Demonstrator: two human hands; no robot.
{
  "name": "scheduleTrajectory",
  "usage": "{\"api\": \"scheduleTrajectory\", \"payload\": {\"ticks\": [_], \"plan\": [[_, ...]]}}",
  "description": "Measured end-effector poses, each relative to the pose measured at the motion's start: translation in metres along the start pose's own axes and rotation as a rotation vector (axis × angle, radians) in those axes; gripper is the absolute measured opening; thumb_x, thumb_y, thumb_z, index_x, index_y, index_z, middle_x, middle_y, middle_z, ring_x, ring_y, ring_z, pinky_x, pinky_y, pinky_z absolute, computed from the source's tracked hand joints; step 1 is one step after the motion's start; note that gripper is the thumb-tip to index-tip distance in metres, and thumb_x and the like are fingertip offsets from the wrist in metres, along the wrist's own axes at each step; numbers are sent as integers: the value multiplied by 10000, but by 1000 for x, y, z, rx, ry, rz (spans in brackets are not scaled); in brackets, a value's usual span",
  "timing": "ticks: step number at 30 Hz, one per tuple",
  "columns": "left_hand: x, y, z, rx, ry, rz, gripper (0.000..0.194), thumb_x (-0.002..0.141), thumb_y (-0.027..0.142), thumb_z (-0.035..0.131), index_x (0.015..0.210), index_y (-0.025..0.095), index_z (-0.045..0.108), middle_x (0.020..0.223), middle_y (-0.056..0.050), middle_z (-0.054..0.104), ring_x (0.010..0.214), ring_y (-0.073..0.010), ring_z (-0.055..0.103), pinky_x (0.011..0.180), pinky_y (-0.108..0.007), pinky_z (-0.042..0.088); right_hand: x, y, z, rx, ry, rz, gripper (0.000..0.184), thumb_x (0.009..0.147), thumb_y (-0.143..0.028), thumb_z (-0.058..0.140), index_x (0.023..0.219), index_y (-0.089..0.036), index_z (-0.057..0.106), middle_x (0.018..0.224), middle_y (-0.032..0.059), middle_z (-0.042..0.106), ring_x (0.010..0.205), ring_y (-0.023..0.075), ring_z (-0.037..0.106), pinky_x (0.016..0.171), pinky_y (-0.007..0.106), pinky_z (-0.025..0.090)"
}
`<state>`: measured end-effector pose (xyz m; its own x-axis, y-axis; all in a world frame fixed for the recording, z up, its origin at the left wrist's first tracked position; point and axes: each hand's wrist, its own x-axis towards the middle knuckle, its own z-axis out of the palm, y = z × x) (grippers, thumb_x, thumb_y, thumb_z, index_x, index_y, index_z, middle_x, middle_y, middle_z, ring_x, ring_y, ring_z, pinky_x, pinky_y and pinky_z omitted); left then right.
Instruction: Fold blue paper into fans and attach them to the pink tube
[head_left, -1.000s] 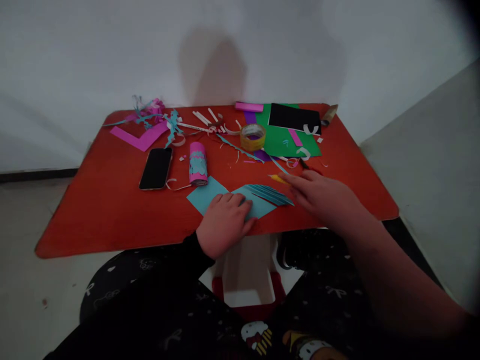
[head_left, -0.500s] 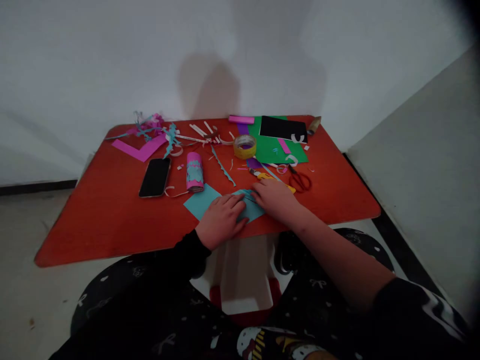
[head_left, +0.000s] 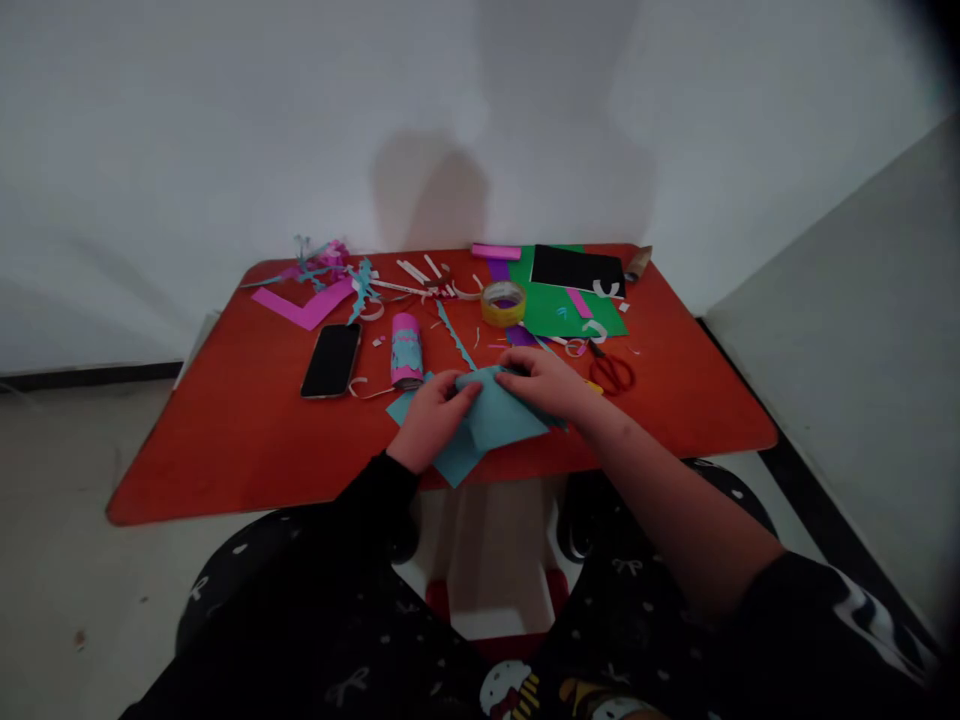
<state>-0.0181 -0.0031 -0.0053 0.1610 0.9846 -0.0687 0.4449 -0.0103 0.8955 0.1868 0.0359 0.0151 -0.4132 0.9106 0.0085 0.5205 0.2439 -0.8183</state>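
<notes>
A light blue paper sheet (head_left: 495, 412) is bent up off the red table (head_left: 187, 470) between my hands, near the front edge. My left hand (head_left: 433, 420) pinches its left side, and my right hand (head_left: 544, 385) presses on its far right part. A yellow cutting tool (head_left: 594, 387) lies just beyond my right fingers, mostly hidden. Red-handled scissors (head_left: 611, 373) rest further right. A pink and blue decorated cardboard tube (head_left: 406, 350) stands just beyond my left hand, and a black smartphone (head_left: 331, 360) lies to its left.
A tape roll (head_left: 503, 304) sits on the tabletop beside a green paper sheet (head_left: 570, 312) topped by a black sheet (head_left: 577, 269). A magenta paper strip (head_left: 304, 305) and several white paper scraps (head_left: 412, 270) lie towards the back. A white wall rises behind.
The blue sheet, flat on the table earlier, is now lifted and bent between my hands. My right hand has moved in from the right onto the paper. The view has shifted slightly.
</notes>
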Motion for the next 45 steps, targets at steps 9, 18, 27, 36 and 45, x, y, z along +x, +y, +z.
{"api": "scheduleTrajectory", "payload": {"ticks": [9,18,27,36,45], "plan": [[6,20,-20,105,-112,133,265,923,430,586,885,176,650,773,9,607,718,-153,548,641,-272,404,-9,-4,-12,44,-52,21,194,854,-385,578,821,-194,585,738,-32,526,710,144,486,635,268,362],[16,5,-17,182,-71,144,271,944,383,557,1074,178,676,947,-43,707,863,-202,645,776,-315,498,-10,6,-27,290,98,139,219,804,-420,643,807,-215,563,702,-38,496,642,135,442,612,280,352],[-4,22,23,-93,-149,113,500,909,537,652,1248,172,605,1094,-107,734,964,-230,700,840,-343,543,-2,5,8,499,327,145,253,755,-417,669,834,-238,508,714,-52,488,646,132,462,595,273,396],[-18,26,35,124,-92,116,323,896,355,641,1171,188,614,1044,-83,700,943,-245,662,849,-365,496,-6,-9,15,499,337,73,234,760,-362,681,888,-240,528,750,-45,492,666,133,483,607,280,439],[-15,21,22,-478,-324,-49,392,857,427,719,1121,143,661,1027,-83,724,907,-193,665,858,-338,519,-21,5,2,616,-144,81,320,760,-432,789,967,-198,716,844,-3,674,707,145,586,658,286,474]]}}
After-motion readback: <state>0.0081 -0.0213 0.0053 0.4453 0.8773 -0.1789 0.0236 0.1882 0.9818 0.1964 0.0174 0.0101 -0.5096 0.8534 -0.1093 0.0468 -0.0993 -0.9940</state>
